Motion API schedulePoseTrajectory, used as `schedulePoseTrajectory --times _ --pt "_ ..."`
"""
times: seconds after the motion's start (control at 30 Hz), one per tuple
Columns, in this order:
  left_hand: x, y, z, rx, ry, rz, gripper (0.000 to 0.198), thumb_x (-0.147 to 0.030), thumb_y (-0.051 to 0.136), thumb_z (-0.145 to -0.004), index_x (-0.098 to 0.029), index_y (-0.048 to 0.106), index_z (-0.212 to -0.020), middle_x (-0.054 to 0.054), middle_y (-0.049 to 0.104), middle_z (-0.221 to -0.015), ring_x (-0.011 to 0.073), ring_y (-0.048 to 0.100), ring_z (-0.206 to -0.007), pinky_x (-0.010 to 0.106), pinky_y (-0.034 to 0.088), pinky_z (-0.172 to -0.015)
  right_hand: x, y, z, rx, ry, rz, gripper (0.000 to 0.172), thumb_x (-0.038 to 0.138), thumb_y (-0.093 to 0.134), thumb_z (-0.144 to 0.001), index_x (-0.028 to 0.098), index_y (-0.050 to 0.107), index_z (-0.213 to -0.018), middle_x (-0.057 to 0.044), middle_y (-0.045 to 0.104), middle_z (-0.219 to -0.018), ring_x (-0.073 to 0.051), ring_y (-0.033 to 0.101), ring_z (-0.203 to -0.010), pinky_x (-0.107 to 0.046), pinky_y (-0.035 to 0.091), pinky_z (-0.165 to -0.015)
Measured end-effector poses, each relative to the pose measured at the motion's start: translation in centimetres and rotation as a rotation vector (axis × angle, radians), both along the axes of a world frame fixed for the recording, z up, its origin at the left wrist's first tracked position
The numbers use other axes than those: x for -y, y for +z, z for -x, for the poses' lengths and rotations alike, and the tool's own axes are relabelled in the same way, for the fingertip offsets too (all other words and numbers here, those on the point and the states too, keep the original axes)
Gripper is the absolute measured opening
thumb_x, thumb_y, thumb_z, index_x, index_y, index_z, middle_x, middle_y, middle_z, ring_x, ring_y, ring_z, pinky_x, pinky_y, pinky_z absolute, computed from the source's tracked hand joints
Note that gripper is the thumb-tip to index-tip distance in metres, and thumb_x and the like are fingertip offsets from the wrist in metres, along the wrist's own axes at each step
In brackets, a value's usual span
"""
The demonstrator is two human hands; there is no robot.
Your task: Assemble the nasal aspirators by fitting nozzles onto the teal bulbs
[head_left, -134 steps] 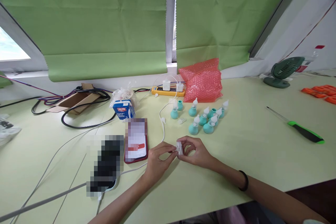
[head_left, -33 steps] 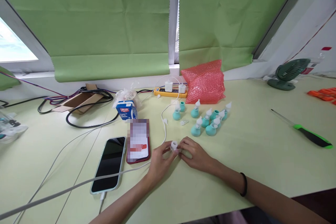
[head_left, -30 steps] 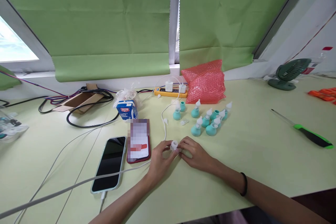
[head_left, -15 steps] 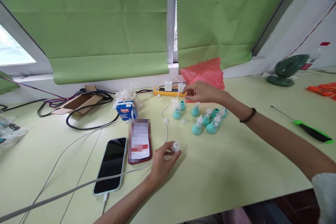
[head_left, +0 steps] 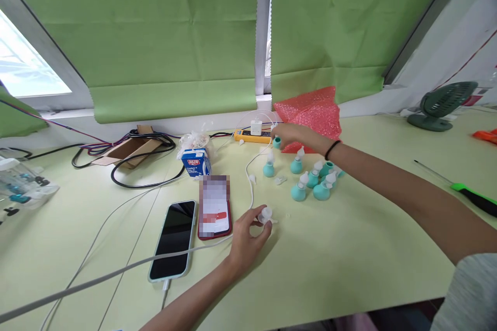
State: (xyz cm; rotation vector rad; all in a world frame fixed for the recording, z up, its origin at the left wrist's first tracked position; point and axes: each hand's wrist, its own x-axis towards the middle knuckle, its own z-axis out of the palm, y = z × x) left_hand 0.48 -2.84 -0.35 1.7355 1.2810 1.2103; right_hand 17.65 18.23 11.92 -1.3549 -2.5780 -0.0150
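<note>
My left hand (head_left: 248,235) is closed around a small translucent plastic piece (head_left: 266,214) with a round open top, just above the table. Farther back, my right hand (head_left: 291,135) grips a small teal silicone cup (head_left: 276,142) between its fingertips, its dark opening facing me. Below it stands a teal bulb with a clear tip (head_left: 268,166). Several similar teal bulbs (head_left: 298,192) with translucent tips are grouped to the right. A loose clear piece (head_left: 280,180) lies between the hands, and a tiny clear bit (head_left: 288,215) rests right of my left hand.
Two phones (head_left: 173,240) lie on the left, crossed by a white cable (head_left: 116,271). A blue drink carton (head_left: 196,163), a yellow power strip (head_left: 252,137) and a red bubble-wrap bag (head_left: 310,114) stand along the back. At right are a screwdriver (head_left: 471,196) and a green fan (head_left: 442,106).
My right hand has come down onto the small teal cup that stood on the table and grips it. My left hand keeps its clear piece, turned slightly. The view has shifted a little left.
</note>
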Motion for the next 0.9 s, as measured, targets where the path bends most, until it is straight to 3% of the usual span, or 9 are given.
schedulePoseTrajectory --times 0.07,0.13,0.23,0.3,0.4,0.47,0.57,0.73,0.9 --pt "0.0 0.0 0.1 -0.029 -0.003 -0.014 0.021 -0.022 0.047 -0.076 -0.015 0.057 -0.094 0.006 0.061 -0.081 0.0148 0.056 -0.072 0.024 0.047 -0.061 1.5 2.5 -1.0 0.006 0.002 0.012 0.027 0.025 0.070 -0.055 0.013 0.060 -0.077 -0.001 0.056 -0.066 -0.013 0.053 -0.061 -0.022 0.036 -0.052" --pt "0.1 0.1 0.2 -0.034 0.004 -0.011 0.020 -0.023 0.044 -0.078 -0.014 0.056 -0.092 0.005 0.059 -0.080 0.0142 0.054 -0.070 0.023 0.045 -0.059 4.4 4.4 -2.0 -0.156 0.055 -0.084 0.035 0.034 0.063 -0.062 0.015 0.057 -0.091 -0.001 0.054 -0.073 -0.013 0.053 -0.068 -0.022 0.038 -0.056" --pt "0.2 0.2 0.1 -0.024 0.024 0.000 0.020 -0.026 0.039 -0.082 -0.014 0.054 -0.090 0.003 0.056 -0.074 0.0123 0.050 -0.065 0.022 0.041 -0.057 10.7 4.4 -2.6 -0.434 0.214 -0.169 0.037 0.033 0.064 -0.062 0.018 0.052 -0.094 -0.003 0.052 -0.088 -0.015 0.052 -0.081 -0.025 0.042 -0.064" --pt "0.2 0.2 0.0 -0.026 0.027 0.007 0.022 -0.028 0.035 -0.084 -0.015 0.052 -0.079 0.001 0.050 -0.066 0.0110 0.046 -0.059 0.021 0.037 -0.054 14.8 2.3 -2.3 -0.538 0.379 -0.018 0.036 0.023 0.065 -0.060 0.018 0.050 -0.092 -0.006 0.051 -0.100 -0.017 0.050 -0.092 -0.024 0.044 -0.068" --pt "0.2 0.0 0.0 0.008 0.029 0.041 0.029 -0.031 0.029 -0.086 -0.016 0.044 -0.066 -0.002 0.041 -0.058 0.0101 0.040 -0.053 0.021 0.032 -0.050 18.5 -2.5 -1.1 -0.561 0.522 0.308 0.042 0.014 0.060 -0.058 0.020 0.045 -0.098 -0.004 0.055 -0.095 -0.014 0.054 -0.085 -0.023 0.045 -0.068" --pt "0.1 -0.3 0.0 0.077 0.013 0.078 0.030 -0.033 0.028 -0.085 -0.017 0.039 -0.063 -0.003 0.038 -0.056 0.0099 0.038 -0.052 0.021 0.030 -0.049 19.2 -5.9 -0.2 -0.556 0.463 0.370 0.041 0.012 0.056 -0.058 0.019 0.047 -0.097 -0.003 0.056 -0.088 -0.014 0.054 -0.078 -0.022 0.044 -0.065" --pt "-0.2 -1.0 0.2 0.158 -0.022 0.124 0.033 -0.036 0.026 -0.084 -0.018 0.033 -0.059 -0.004 0.032 -0.053 0.0087 0.032 -0.048 0.021 0.027 -0.047 18.6 -9.6 0.6 -0.609 0.305 0.253 0.033 0.013 0.052 -0.058 0.018 0.048 -0.091 -0.002 0.053 -0.076 -0.013 0.051 -0.068 -0.024 0.041 -0.060" --pt "-0.5 -1.6 0.4 0.154 -0.029 0.172 0.034 -0.034 0.028 -0.081 -0.018 0.027 -0.051 -0.006 0.023 -0.047 0.0066 0.023 -0.042 0.020 0.020 -0.041 18.0 -11.8 0.7 -0.556 0.299 0.133 0.024 0.014 0.049 -0.055 0.018 0.047 -0.079 0.000 0.050 -0.066 -0.013 0.046 -0.059 -0.024 0.037 -0.054" --pt "-0.7 -1.0 0.4 0.124 -0.036 0.224 0.031 -0.029 0.030 -0.075 -0.019 0.025 -0.046 -0.007 0.020 -0.043 0.0059 0.021 -0.039 0.021 0.016 -0.040 18.7 -11.8 0.7 -0.636 0.298 0.115 0.034 0.014 0.048 -0.059 0.019 0.045 -0.092 -0.002 0.056 -0.078 -0.015 0.052 -0.067 -0.025 0.041 -0.061"
